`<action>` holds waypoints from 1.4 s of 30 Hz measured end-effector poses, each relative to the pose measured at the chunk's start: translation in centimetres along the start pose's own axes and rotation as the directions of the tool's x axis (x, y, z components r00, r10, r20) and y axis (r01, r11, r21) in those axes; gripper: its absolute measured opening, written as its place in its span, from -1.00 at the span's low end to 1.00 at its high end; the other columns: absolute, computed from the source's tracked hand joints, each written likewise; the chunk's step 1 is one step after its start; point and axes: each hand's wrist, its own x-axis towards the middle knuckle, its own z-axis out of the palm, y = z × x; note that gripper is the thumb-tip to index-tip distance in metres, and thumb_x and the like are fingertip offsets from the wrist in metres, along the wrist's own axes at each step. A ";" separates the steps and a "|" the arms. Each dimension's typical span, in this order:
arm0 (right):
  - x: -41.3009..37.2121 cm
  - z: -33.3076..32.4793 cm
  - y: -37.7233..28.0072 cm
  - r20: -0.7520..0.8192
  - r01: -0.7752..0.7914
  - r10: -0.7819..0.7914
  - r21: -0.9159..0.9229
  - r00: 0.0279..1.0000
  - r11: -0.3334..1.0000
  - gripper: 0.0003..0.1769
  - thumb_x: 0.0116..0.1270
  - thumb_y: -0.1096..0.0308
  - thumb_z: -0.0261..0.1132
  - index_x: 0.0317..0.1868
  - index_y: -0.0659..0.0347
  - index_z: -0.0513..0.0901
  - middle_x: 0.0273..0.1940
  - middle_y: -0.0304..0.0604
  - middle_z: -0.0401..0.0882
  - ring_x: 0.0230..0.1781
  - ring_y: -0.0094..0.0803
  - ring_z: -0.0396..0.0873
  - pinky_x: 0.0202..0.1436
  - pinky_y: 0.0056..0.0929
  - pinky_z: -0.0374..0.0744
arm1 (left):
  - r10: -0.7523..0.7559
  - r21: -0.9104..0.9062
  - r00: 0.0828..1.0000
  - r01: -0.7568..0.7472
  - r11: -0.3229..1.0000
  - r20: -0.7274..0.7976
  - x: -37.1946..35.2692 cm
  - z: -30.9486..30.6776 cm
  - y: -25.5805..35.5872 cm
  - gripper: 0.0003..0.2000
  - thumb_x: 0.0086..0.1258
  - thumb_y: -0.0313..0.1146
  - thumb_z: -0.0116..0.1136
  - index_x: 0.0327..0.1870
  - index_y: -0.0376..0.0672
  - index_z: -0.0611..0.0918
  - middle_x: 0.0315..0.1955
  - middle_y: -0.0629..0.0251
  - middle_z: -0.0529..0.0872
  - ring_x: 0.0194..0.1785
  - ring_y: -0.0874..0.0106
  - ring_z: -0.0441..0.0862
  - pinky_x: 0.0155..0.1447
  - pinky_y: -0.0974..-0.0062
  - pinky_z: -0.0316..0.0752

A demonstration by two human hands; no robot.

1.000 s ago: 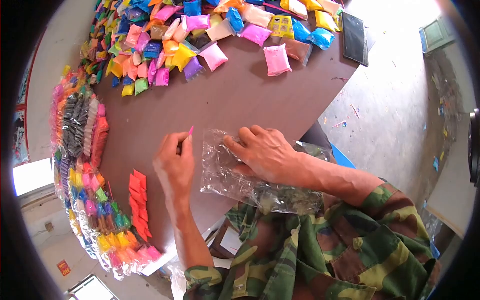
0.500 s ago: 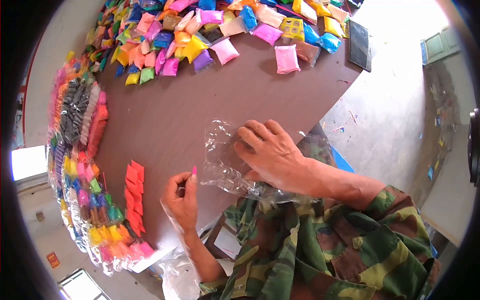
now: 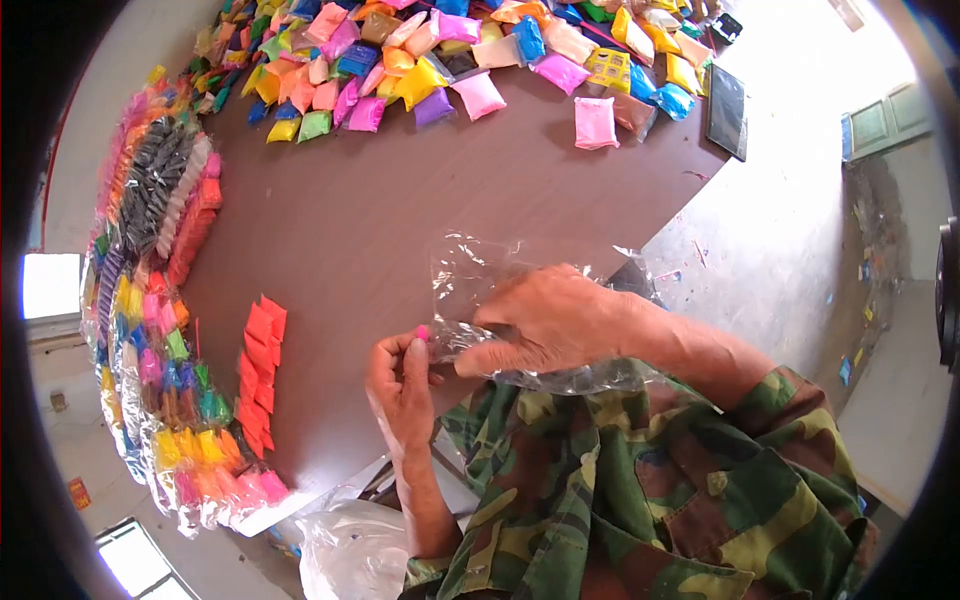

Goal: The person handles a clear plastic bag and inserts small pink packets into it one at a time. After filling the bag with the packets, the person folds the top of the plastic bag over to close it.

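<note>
My right hand [image 3: 560, 320] lies across a clear plastic bag [image 3: 460, 265], its fingers curled over the film and the thumb low along the near side. The bag is crumpled and spreads from the table toward my lap. My left hand [image 3: 400, 370] is at the bag's left edge, thumb and index finger closed on a small bright pink piece [image 3: 422, 332] at their tips. To the left, a row of overlapping red-orange packets [image 3: 258, 375] lies on the brown table [image 3: 330, 220].
Loose colourful packets [image 3: 420, 80] are heaped along the far side. Clear bags filled with packets [image 3: 165, 220] line the left edge. A dark phone-like slab [image 3: 726, 112] lies at the far right edge. White plastic [image 3: 350, 540] hangs beside my left forearm.
My left hand has moved right, up to the bag's edge, with the pink piece. My right hand has turned flatter over the bag, its thumb now showing. The view has shifted slightly.
</note>
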 end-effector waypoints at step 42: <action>-2.6 8.6 1.4 -0.442 0.384 0.183 0.879 0.878 0.283 -0.57 0.76 0.46 0.18 0.52 0.36 0.48 0.26 -0.04 0.78 0.19 -0.48 0.71 0.05 -0.46 0.77 | 0.760 0.559 0.639 -0.675 0.480 0.119 -3.1 5.6 3.1 -0.85 0.44 -0.61 0.46 -0.08 -0.26 0.70 -0.21 0.15 0.79 -0.29 0.19 0.74 -0.30 0.29 0.61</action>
